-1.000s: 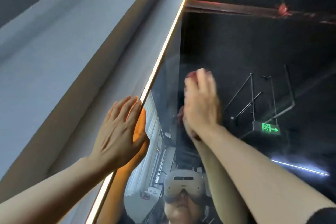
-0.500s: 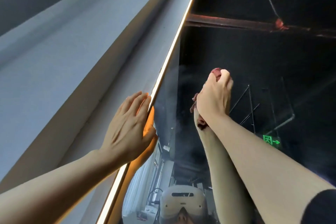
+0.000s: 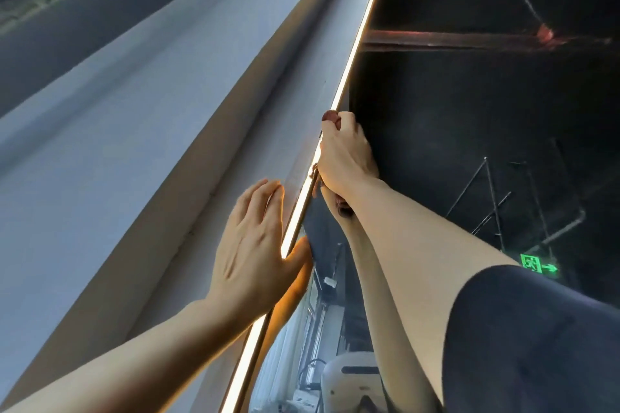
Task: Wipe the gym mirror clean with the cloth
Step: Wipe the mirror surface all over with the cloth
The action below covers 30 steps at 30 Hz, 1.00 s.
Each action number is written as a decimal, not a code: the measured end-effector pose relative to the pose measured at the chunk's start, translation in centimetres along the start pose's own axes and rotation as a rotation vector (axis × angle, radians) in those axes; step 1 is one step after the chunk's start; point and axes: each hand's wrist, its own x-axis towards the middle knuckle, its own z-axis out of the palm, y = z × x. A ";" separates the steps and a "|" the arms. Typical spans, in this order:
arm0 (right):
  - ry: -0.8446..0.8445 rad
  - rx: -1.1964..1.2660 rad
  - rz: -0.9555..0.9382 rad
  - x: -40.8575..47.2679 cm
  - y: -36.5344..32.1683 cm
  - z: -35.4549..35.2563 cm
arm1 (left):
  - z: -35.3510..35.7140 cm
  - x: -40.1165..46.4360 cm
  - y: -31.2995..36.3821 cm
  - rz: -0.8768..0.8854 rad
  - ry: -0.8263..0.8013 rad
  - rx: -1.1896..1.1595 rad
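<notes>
Left hand (image 3: 250, 251) lay flat against the pale wall (image 3: 167, 131) just beside the mirror's lit edge strip (image 3: 339, 100), its fingers straight and close together and pointing upward, grasping nothing; its thumb crossed over the glowing strip and caught a warm orange light. The bare forearm behind it ran down to the lower left corner of the view.

Right of that strip began the mirror (image 3: 469, 117), a large dark pane whose top left corner showed high in the frame. At its left border, above the left hand, the right hand (image 3: 345, 154) pressed a dark red cloth (image 3: 330, 116) to the glass, fingers curled over the bunched fabric. Only small bits of the cloth showed: a rounded fold past the fingertips right against the lit strip, and another scrap under the wrist. The right forearm stretched up from the lower right, a dark short sleeve (image 3: 536, 345) covering the upper arm.

Farther right, the glass reflected a reddish beam (image 3: 469, 40), thin dark rails and a green exit sign (image 3: 536, 265). A white headset (image 3: 352, 382) was reflected at the bottom.
</notes>
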 end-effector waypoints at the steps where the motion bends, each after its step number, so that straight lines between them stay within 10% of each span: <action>1: -0.003 -0.004 -0.025 -0.7 0.0 -0.3 | -0.3 -0.3 0.1 -0.032 -0.019 -0.031; 20: -0.412 0.125 -0.820 -29.6 2.1 -8.1 | -2.3 -22.4 7.2 -0.430 -0.024 -0.125; 26: -0.025 -0.014 -0.236 -20.1 7.6 -9.8 | -2.6 -21.0 6.7 -0.256 -0.172 -0.029; 30: -0.164 0.164 -0.313 -21.5 5.0 -8.5 | -2.3 -18.7 6.9 -0.287 -0.127 -0.099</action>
